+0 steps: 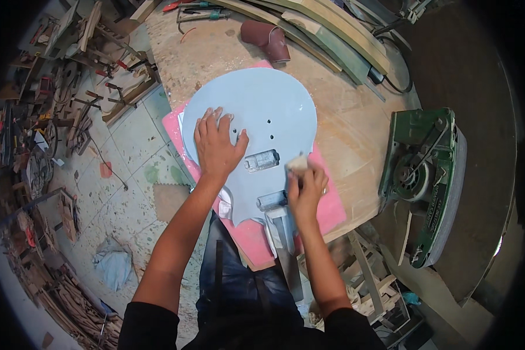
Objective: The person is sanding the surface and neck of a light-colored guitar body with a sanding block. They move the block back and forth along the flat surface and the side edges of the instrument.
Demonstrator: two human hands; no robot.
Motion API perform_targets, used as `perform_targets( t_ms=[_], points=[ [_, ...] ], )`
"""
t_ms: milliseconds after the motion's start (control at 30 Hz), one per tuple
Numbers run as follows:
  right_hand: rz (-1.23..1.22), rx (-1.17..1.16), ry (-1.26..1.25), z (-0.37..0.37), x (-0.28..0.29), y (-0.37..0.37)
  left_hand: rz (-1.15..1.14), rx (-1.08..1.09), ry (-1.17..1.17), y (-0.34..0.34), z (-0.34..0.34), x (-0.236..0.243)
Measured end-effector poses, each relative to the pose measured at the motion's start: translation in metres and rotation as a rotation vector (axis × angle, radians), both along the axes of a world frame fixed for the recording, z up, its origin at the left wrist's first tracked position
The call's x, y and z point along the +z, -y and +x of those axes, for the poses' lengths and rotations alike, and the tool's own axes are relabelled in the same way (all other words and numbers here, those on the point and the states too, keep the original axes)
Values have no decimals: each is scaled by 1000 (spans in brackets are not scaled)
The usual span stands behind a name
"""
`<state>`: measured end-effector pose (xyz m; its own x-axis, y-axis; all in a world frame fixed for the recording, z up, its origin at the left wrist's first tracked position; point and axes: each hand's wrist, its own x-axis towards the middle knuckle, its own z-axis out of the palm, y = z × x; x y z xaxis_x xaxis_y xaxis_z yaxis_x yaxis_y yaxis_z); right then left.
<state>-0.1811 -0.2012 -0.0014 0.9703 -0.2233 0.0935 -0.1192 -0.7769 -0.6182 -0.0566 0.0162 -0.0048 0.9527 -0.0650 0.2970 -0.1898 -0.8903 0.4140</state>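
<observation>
Your left grip (217, 143) rests spread on the pale-blue guitar body (262, 96); your right grip (307, 189) pinches a cream pad (298, 163). Keep it flat, pressure even along the edge.

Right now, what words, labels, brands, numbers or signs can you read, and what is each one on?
Green machine, on the right: lettering on its dark strip, too small and blurred to quote.
Pale blue guitar body, under the left hand: no lettering visible.
Elsewhere: no text I can read.
</observation>
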Motion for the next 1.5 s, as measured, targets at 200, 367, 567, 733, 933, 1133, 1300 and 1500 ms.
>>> perform_targets(
  t_ms=[200,367,567,733,933,1133,1300,1500],
  points=[
    [20,-119,69,60,-5,11,-1,-16,11,2,-1,-6],
    [26,15,-14,-19,1,-2,20,5,2,-4,-1,-3],
    [-1,-113,97,85,1,14,-10,-9,7,5,2,-8],
    [23,-17,12,-9,2,-5,32,13,-14,-8,-3,-5],
    [18,-23,69,50,0,12,4,-2,-2,6,2,-6],
    [14,-22,-77,-7,2,-2,26,3,3,-5,-2,-8],
    [-8,-14,-25,18,4,9,12,7,10,2,1,-6],
    [55,-52,69,57,-2,19,10,-2,8,0,0,-7]
  ],
)
